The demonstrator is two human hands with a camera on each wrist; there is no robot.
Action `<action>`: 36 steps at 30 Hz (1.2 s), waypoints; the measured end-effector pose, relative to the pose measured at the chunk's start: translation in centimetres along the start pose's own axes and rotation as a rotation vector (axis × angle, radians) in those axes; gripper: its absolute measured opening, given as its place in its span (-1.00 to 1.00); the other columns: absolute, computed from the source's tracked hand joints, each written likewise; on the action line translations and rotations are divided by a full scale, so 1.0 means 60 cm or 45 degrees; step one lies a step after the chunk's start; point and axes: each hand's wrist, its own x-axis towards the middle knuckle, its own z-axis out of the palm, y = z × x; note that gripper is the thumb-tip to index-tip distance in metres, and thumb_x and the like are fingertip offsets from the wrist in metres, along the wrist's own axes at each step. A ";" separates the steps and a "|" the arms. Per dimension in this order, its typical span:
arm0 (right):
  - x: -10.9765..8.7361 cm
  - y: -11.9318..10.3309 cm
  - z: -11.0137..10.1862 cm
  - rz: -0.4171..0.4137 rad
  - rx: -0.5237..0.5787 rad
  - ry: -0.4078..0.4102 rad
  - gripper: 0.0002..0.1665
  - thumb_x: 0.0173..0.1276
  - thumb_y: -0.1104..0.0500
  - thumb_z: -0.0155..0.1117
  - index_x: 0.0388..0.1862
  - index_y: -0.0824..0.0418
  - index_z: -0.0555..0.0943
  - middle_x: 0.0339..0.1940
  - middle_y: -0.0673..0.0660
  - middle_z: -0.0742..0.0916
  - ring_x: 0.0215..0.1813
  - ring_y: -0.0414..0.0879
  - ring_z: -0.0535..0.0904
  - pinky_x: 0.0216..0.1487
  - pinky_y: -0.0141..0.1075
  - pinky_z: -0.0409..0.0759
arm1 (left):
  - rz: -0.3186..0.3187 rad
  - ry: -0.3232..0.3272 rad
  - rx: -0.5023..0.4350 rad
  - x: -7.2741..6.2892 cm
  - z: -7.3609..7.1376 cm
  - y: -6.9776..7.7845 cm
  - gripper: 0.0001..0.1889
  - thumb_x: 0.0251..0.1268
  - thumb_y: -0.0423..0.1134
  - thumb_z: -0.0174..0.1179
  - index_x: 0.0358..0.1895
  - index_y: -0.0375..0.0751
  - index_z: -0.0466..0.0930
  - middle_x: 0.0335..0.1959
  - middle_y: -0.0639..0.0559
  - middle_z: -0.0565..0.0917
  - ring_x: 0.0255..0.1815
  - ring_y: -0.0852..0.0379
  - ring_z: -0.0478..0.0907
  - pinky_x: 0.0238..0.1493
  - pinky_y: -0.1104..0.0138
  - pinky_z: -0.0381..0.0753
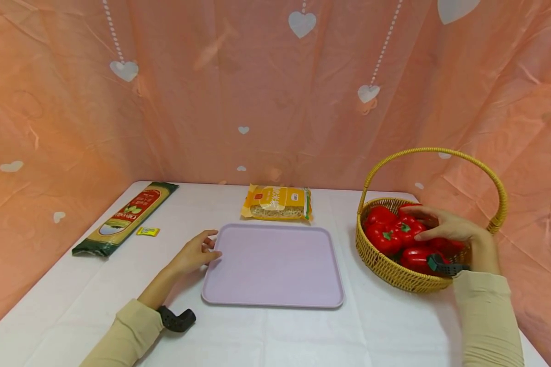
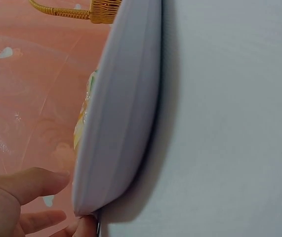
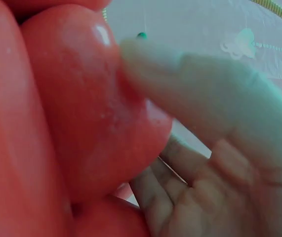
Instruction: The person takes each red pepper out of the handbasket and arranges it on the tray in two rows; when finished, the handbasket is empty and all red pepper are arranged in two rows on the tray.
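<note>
In the head view, my right hand [image 1: 451, 225] reaches into the wicker basket [image 1: 384, 271] at the right and holds a red bell pepper [image 1: 408, 229] among several others. The right wrist view shows my thumb against the pepper's [image 3: 84, 103] glossy side, with the other fingers round its far side, partly hidden. A flat, pale purple tray [image 1: 275, 265] lies mid-table. At its left edge is my left hand [image 1: 194, 255], loosely bent. The left wrist view has a fingertip touching the tray's [image 2: 126, 113] corner from below, while the thumb stays apart from the rim.
Behind the tray lies a yellow bag of noodles [image 1: 277, 203]. A long green-and-red packet [image 1: 126, 216] sits at the left, beside a small yellow wrapped piece [image 1: 148, 232]. The basket's tall handle [image 1: 433, 150] arches over the right hand. Pink curtains [image 1: 266, 92] enclose the white table [image 1: 303, 336].
</note>
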 end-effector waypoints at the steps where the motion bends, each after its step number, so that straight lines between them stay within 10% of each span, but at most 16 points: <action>1: 0.000 0.000 0.000 0.006 -0.018 0.003 -0.26 0.17 0.28 0.30 0.32 0.37 0.27 0.22 -0.10 0.47 0.14 -0.54 0.31 0.05 -0.62 0.27 | 0.000 0.001 -0.002 0.000 0.000 0.000 -0.34 0.18 -0.33 0.21 0.33 -0.36 0.15 -0.10 -0.25 0.45 -0.31 0.04 0.42 -0.33 0.32 0.51; 8: 0.001 0.000 0.005 0.074 -0.067 0.028 -0.30 0.16 0.24 0.33 0.28 0.29 0.34 0.21 0.12 0.45 0.08 -0.50 0.33 0.00 -0.57 0.34 | 0.016 -0.002 -0.003 -0.001 0.001 -0.001 -0.33 0.17 -0.33 0.21 0.33 -0.39 0.15 -0.11 -0.24 0.44 -0.32 0.05 0.41 -0.35 0.33 0.48; 20: -0.009 -0.012 -0.004 0.079 -0.059 0.244 -0.35 0.24 0.25 0.25 0.31 0.31 0.32 0.08 -0.27 0.48 0.05 -0.50 0.36 -0.05 -0.59 0.37 | 0.031 0.002 0.011 -0.003 0.001 0.001 -0.35 0.17 -0.37 0.19 0.31 -0.44 0.16 -0.11 -0.26 0.45 -0.31 0.06 0.41 -0.37 0.33 0.47; 30: 0.001 -0.042 -0.002 -0.012 0.357 0.493 -0.38 0.32 0.42 0.06 0.36 0.17 0.29 0.10 -0.15 0.55 -0.01 -0.33 0.54 -0.21 -0.45 0.54 | 0.076 0.023 0.026 -0.001 -0.001 -0.007 -0.45 0.16 -0.45 0.14 0.25 -0.48 0.25 -0.11 -0.26 0.47 -0.33 0.07 0.39 -0.42 0.37 0.46; 36: 0.020 -0.077 0.013 -0.220 0.512 0.436 -0.40 0.30 0.50 -0.01 0.33 0.24 0.32 0.05 -0.07 0.59 -0.02 -0.28 0.55 -0.18 -0.47 0.55 | 0.129 -0.005 -0.049 0.001 -0.005 -0.019 -0.45 0.14 -0.48 0.15 0.24 -0.50 0.26 -0.12 -0.27 0.46 -0.36 0.09 0.40 -0.47 0.39 0.44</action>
